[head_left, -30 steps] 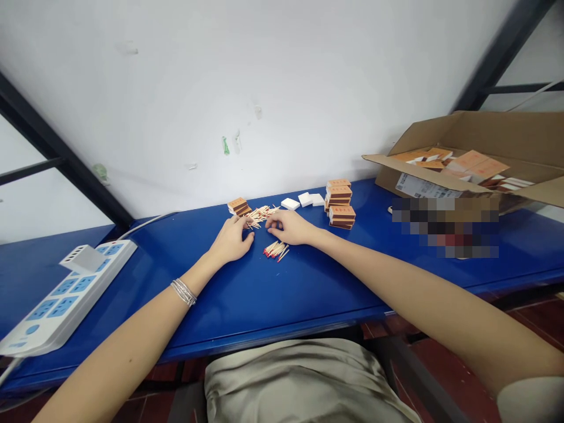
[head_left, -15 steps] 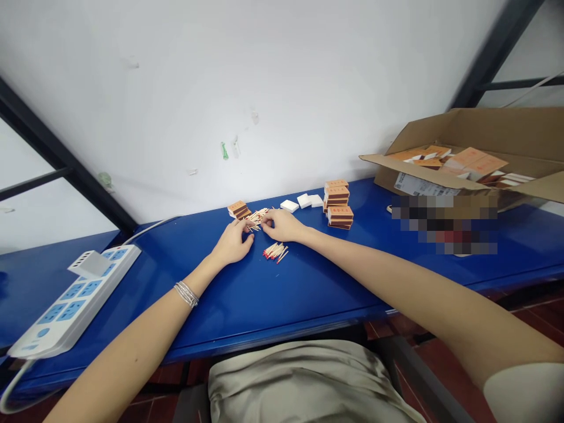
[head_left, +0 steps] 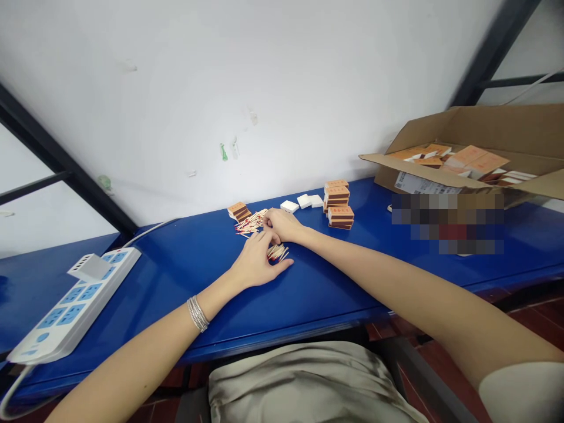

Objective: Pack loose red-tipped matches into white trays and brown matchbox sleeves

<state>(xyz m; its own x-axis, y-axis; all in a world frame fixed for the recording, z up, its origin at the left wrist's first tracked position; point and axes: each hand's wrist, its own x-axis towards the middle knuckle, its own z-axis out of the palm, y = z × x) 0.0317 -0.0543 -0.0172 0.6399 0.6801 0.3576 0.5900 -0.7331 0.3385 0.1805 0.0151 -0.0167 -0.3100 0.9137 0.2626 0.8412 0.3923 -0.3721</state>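
Note:
My left hand (head_left: 258,258) lies low over the table beside a small pile of matches (head_left: 278,253), its thumb stretched away from the fingers and partly round the near side. The fingertips reach up to my right hand, and part of the pile is hidden behind them. My right hand (head_left: 284,224) rests at the right edge of a larger loose heap of red-tipped matches (head_left: 250,222). Its fingers are curled together; what they hold, if anything, is hidden. Just behind the heap lie orange-and-brown matchboxes (head_left: 238,210).
White matchbox trays (head_left: 289,206) lie near the wall. Stacked matchboxes (head_left: 340,215) stand to the right. Farther right, an open cardboard box (head_left: 427,183) holds many matchboxes. A white power strip (head_left: 74,305) with a cable lies at the left of the blue table (head_left: 308,294).
My left hand has moved right and toward me, from the larger heap to the small pile, with its thumb spreading out. My right hand stays almost in place, its fingers more curled.

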